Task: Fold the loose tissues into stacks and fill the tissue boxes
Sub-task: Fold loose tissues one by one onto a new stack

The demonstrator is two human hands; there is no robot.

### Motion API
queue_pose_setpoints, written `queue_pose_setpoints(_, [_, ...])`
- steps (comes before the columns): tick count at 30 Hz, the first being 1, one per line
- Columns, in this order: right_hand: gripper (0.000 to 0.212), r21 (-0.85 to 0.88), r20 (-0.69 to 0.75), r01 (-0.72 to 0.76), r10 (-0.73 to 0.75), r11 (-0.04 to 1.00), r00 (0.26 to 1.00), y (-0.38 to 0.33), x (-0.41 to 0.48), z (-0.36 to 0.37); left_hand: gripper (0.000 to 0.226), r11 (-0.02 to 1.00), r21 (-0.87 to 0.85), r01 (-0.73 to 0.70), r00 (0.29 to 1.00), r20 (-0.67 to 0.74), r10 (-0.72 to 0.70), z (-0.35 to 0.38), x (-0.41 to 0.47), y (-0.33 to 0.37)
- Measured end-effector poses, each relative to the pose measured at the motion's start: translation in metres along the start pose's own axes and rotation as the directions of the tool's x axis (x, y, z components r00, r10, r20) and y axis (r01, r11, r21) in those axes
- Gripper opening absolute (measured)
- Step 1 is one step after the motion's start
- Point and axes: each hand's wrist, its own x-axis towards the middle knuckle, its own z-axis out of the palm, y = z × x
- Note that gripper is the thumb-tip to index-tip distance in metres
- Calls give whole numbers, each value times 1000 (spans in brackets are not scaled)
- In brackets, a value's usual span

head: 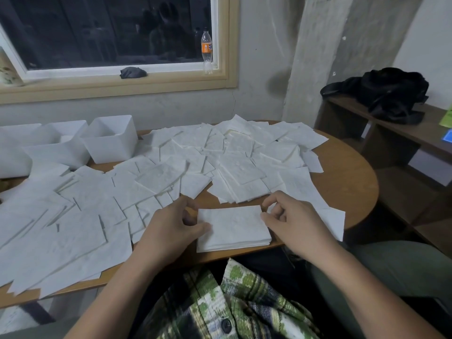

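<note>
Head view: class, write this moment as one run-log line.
folded stack: near table edge | left hand: grip on left edge | right hand: grip on right edge | loose tissues: spread over table

I sit in a plain, lived-in room, likely a home: rough grey plaster wall [264, 57], wood-framed window [230, 45] with a soda bottle [207, 48] on its sill, a black bag [386, 94] lying on a low wooden shelf [401, 128], a round wooden tabletop [347, 182] before me.

One head-worn camera looks forward and down, close over the table [342, 177] edge.
</note>
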Motion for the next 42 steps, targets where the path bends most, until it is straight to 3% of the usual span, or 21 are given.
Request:
queue_pose_setpoints(5, [12, -219, -144, -115, 84, 969, 986, 29, 22, -28, 41, 998, -22, -58, 997, -45, 57, 4, 0, -2])
queue_pose_setpoints(10, [24, -374, -247, -234, 147, 897, 958, 63, 44, -54, 34, 990, -64, -127, 983, -145, 117, 14, 1, -7])
queue_pose_setpoints(15, [43, -421, -163, -364, 325, 831, 931, 72, 60, -67, 25, 983, -72, -169, 976, -153, 157, 19, 2, -10])
queue_pose_setpoints(18, [39, -385, -109, -372, 359, 845, 927, 71, 67, -70, 22, 982, -70, -176, 975, -151, 164, 19, 1, -12])
queue_pose_setpoints(23, [16, -142, -57, -382, 378, 913, 924, 63, 70, -70, 20, 981, -90, -171, 976, -155, 156, 19, 1, -13])
queue_pose_setpoints(30, [9, -115, -193, -286, 261, 951, 946, 53, 63, -62, 19, 981, -106, -164, 977, -154, 147, 18, 1, -12])
queue_pose_setpoints(38, [8, -175, -274, -10, -39, 985, 961, 9, 45, -71, 20, 971, -180, -154, 981, -149, 128, 10, -1, 2])
queue_pose_setpoints(42, [10, -138, -223, 132, -161, 982, 961, -17, 33, -70, 17, 956, -223, -189, 976, -154, 157, 4, -2, 17])
